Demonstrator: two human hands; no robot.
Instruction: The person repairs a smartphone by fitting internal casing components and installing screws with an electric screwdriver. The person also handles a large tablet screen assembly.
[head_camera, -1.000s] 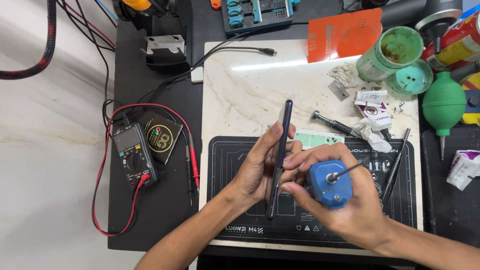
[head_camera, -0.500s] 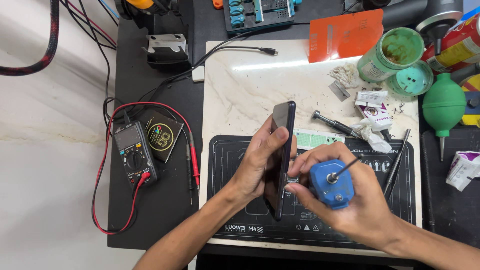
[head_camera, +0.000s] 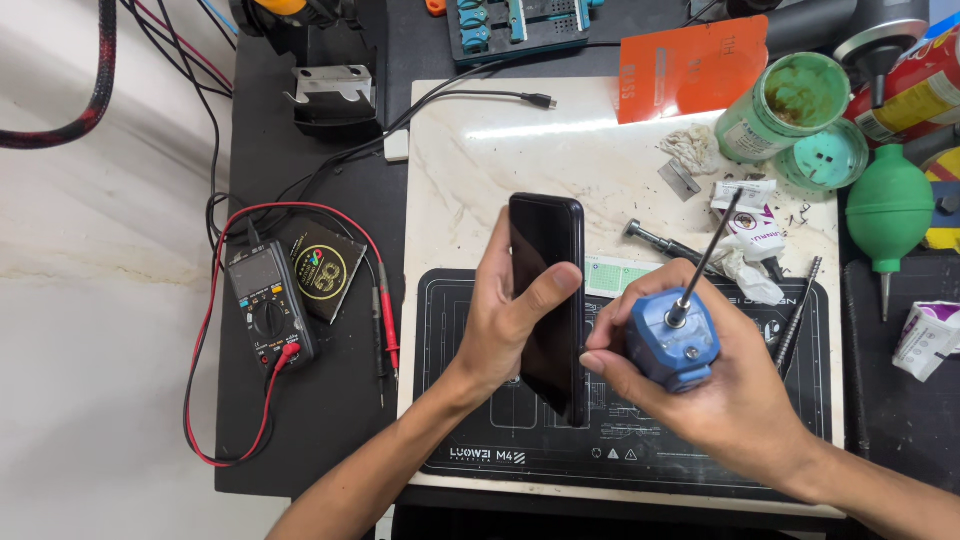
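Note:
My left hand (head_camera: 505, 315) grips a black smartphone (head_camera: 548, 300), thumb across its dark glass, holding it upright over the black work mat (head_camera: 460, 420). The screen side faces the camera. My right hand (head_camera: 715, 395) is closed around a blue bottle (head_camera: 672, 340) with a long thin metal needle tip that points up and to the right. The right fingertips touch the phone's right edge near its lower half.
A digital multimeter (head_camera: 268, 310) with red and black leads lies at the left. On the marble slab (head_camera: 560, 150) lie a cable, crumpled wipes and small tools. A green jar (head_camera: 785, 105), green air blower (head_camera: 888, 215), orange card (head_camera: 692, 65) and screwdriver (head_camera: 795, 320) crowd the right.
The phone has turned from edge-on to showing its dark screen face. The blue bottle has stayed in my right hand, close beside the phone.

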